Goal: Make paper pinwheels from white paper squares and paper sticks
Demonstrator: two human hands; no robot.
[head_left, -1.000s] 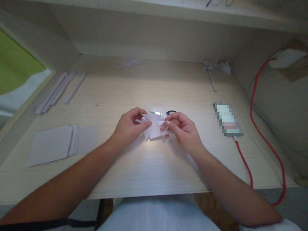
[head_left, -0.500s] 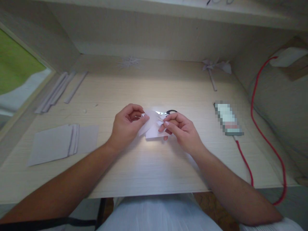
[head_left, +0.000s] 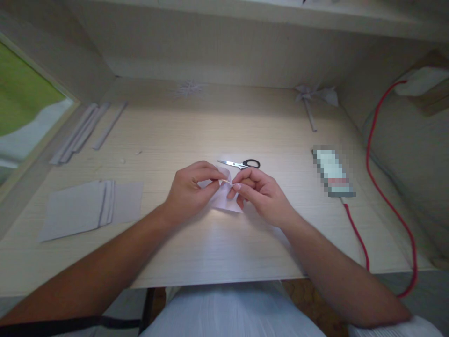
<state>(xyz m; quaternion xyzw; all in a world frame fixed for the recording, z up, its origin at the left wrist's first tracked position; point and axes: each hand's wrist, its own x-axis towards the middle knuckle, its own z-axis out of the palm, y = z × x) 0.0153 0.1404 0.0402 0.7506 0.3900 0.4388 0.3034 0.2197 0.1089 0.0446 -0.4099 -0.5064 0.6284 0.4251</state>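
Note:
My left hand and my right hand meet at the middle of the desk, both closed in a pinch. Between them is a small white paper, partly hidden by my fingers. Its upper part is gathered where thumbs and forefingers almost touch, and a thin bright line shows there; I cannot tell whether it is a fold or a separate thin piece. The lower part hangs flat beneath my fingers. Just beyond lie the scissors with black handles, blades pointing left.
Stacked paper sheets lie at left, with folded paper strips behind. A spiky paper piece sits by the back wall; a paper flower with a stem is back right. A phone and red cable are at right.
My left hand has moved right and slightly down, closing in on my right hand. The paper has shifted and turned beneath my fingers, and more of the scissors now shows.

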